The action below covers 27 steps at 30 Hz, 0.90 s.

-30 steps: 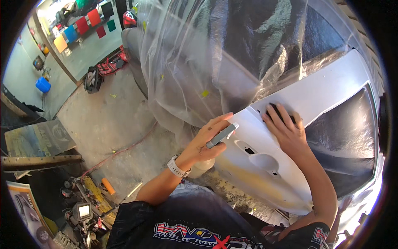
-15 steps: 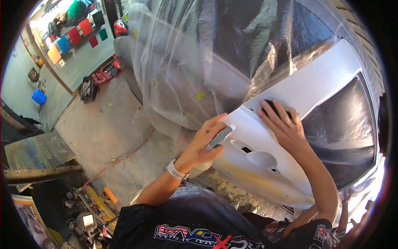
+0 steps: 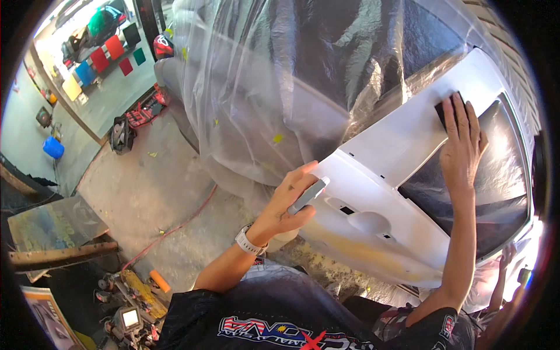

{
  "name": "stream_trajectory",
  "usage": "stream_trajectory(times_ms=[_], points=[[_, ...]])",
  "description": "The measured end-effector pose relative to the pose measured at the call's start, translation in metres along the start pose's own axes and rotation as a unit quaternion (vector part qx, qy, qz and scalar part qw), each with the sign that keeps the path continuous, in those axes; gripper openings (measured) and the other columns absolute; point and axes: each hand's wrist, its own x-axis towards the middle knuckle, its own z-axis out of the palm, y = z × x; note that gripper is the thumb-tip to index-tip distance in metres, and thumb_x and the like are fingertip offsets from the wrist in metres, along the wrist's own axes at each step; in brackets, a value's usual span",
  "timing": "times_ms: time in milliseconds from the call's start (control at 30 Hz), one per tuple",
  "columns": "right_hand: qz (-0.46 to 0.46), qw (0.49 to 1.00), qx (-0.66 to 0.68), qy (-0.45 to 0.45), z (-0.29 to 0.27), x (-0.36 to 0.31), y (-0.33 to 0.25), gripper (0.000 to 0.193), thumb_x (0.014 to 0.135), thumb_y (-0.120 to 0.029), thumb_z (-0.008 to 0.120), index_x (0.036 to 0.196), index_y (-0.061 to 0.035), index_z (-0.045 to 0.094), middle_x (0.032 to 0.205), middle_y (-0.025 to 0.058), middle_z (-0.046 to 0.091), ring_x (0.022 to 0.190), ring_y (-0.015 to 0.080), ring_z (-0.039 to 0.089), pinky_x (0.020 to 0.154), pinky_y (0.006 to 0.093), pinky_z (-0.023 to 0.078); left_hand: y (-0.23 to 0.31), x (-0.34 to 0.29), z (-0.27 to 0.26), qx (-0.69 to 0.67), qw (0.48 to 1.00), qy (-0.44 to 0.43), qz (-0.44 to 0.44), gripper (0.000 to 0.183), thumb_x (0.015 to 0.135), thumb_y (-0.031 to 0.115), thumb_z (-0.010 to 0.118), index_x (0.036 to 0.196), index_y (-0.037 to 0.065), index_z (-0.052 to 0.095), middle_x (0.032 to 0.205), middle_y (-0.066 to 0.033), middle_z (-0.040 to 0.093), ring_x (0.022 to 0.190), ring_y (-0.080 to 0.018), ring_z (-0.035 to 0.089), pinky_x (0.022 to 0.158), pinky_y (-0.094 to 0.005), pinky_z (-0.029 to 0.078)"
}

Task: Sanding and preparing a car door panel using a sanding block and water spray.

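My left hand (image 3: 277, 213), with a white watch on its wrist, has a small grey block (image 3: 307, 197) with a whitish end between thumb and fingers. Its fingertips are at the front edge of a pale, partly yellowish car door (image 3: 373, 195). My right hand (image 3: 464, 143) presses a flat black sanding pad (image 3: 441, 118) on the upper window pillar (image 3: 402, 137), near its top end. The fingers lie nearly straight over the pad and hide much of it. The door's handle recess (image 3: 368, 221) has no handle fitted.
Clear plastic sheeting (image 3: 245, 99) drapes the car's front, and dark film (image 3: 487, 181) covers the door window. A red hose (image 3: 181, 226) crosses the floor. Open tool bags (image 3: 121, 135) lie at far left; a work lamp (image 3: 129, 318) stands at lower left. Another person's arm (image 3: 503, 274) shows at lower right.
My right hand has slid the black pad up and to the right along the pillar, away from the door's front corner. My left hand has stayed in place with the grey block.
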Motion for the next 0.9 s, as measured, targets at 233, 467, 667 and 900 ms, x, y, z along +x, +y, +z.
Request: stream_trajectory(times_ms=[233, 467, 667, 900], points=[[-0.211, 0.963, 0.17, 0.006, 0.024, -0.04, -0.071, 0.052, 0.089, -0.013, 0.063, 0.14, -0.0251, 0.067, 0.154, 0.0035, 0.058, 0.145, 0.0241, 0.052, 0.099, 0.0483, 0.046, 0.0, 0.005, -0.001, -0.14, 0.987, -0.022, -0.079, 0.076, 0.079, 0.005, 0.062, 0.153, -0.002, 0.051, 0.133, -0.0135, 0.066, 0.128, -0.0264, 0.061, 0.114, -0.038, 0.039], [0.022, 0.993, 0.003, 0.113, 0.012, 0.064, 0.063, 0.051, 0.093, -0.015, 0.066, 0.143, -0.0252, 0.068, 0.157, 0.0014, 0.057, 0.144, 0.0226, 0.053, 0.105, 0.0461, 0.04, 0.003, 0.01, -0.006, -0.077, 0.996, -0.037, -0.038, 0.072, 0.076, 0.0, 0.059, 0.147, -0.005, 0.054, 0.13, -0.0122, 0.066, 0.117, -0.0223, 0.063, 0.107, -0.034, 0.044], [-0.176, 0.967, 0.175, 0.05, 0.025, -0.026, -0.056, 0.05, 0.089, -0.014, 0.067, 0.139, -0.0227, 0.068, 0.158, 0.0016, 0.055, 0.146, 0.0201, 0.051, 0.099, 0.0485, 0.045, 0.055, 0.035, -0.039, -0.055, 0.994, -0.043, -0.079, 0.058, 0.077, -0.004, 0.057, 0.135, -0.003, 0.061, 0.121, -0.0121, 0.068, 0.111, -0.0215, 0.065, 0.101, -0.0318, 0.047], [0.074, 0.99, 0.064, 0.102, 0.018, 0.043, 0.066, 0.053, 0.093, -0.01, 0.062, 0.144, -0.0218, 0.066, 0.156, 0.0039, 0.058, 0.144, 0.0213, 0.053, 0.105, 0.0465, 0.037, 0.15, 0.13, -0.054, 0.147, 0.973, -0.162, 0.069, 0.047, 0.082, 0.0, 0.062, 0.128, -0.003, 0.059, 0.11, -0.022, 0.068, 0.095, -0.04, 0.067, 0.084, -0.0398, 0.052]])
